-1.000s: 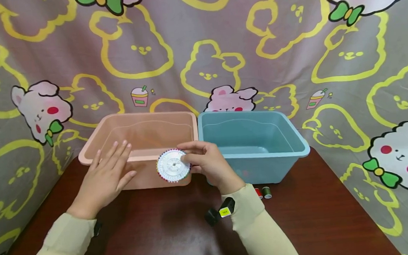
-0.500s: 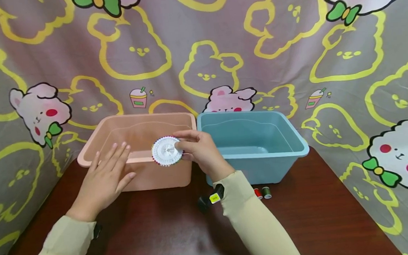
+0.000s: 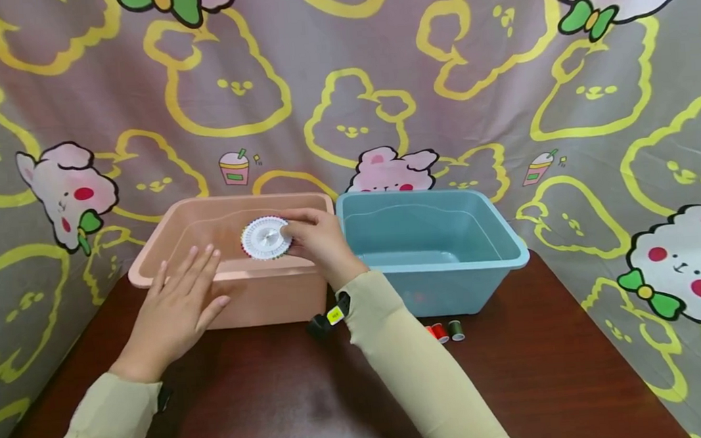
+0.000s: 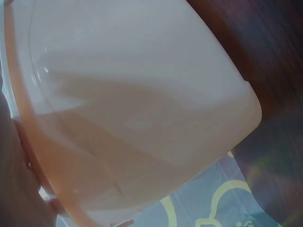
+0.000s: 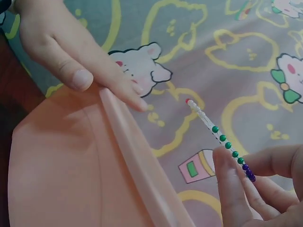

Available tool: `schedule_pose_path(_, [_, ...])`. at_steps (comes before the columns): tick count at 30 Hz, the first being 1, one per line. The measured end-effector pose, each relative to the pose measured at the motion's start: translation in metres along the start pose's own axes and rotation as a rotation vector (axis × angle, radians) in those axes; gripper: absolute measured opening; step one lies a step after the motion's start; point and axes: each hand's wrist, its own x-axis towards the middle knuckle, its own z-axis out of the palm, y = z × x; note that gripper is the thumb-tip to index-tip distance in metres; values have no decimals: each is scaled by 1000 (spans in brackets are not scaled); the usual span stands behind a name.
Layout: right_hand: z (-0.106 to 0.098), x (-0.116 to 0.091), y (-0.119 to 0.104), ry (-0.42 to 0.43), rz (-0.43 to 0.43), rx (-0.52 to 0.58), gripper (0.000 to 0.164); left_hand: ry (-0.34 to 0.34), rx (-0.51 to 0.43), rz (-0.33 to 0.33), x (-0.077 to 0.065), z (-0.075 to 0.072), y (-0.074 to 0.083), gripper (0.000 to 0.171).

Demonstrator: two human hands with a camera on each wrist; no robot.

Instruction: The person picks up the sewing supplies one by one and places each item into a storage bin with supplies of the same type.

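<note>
A round white wheel of sewing pins (image 3: 262, 242), rimmed with coloured ball heads, is held by my right hand (image 3: 321, 243) over the front part of the pink tub (image 3: 271, 299). Thumb and fingers pinch its right edge. Edge-on in the right wrist view, the pin wheel (image 5: 203, 116) shows green, purple and red heads. My left hand (image 3: 176, 306) lies at the tub's front rim with fingers straight and thumb spread, holding nothing. In the right wrist view the left hand (image 5: 64, 54) rests at that rim. The left wrist view mostly shows the tub's outer wall (image 4: 142, 118).
A blue tub (image 3: 441, 287) stands close against the pink one's right side. In front of it, a dark green thread spool (image 3: 456, 330) and red spools (image 3: 440, 333) lie on the brown table (image 3: 265, 401), partly behind the right sleeve. A patterned curtain (image 3: 290, 60) hangs behind.
My right hand has carried the pin wheel up, left and away from me, from before the pink tub's front wall to over its opening. The left hand has stayed in place.
</note>
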Motion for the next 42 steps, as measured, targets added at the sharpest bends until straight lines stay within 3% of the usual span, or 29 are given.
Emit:
schedule_pose_path(5, [15, 9, 4, 29, -15, -34, 28, 13, -8, 2, -2, 0, -3, 77])
schedule_pose_path(10, [22, 16, 9, 63, 16, -43, 32, 45, -20, 15, -1, 2, -3, 74])
schedule_pose_path(15, [27, 22, 14, 77, 42, -87, 31, 35, -12, 6, 0, 1, -3, 75])
schedule_pose_path(31, [31, 40, 24, 47, 74, -280, 26, 57, -15, 10, 0, 4, -4, 74])
schedule_pose_path(37, [30, 45, 27, 14, 76, -411, 24, 47, -12, 3, 0, 4, -4, 76])
schedule_pose_path(40, [27, 49, 29, -24, 52, -559, 7, 49, -9, 5, 0, 4, -4, 76])
schedule_pose_path(42, [26, 52, 30, -50, 50, -656, 18, 45, -10, 7, 0, 4, -4, 76])
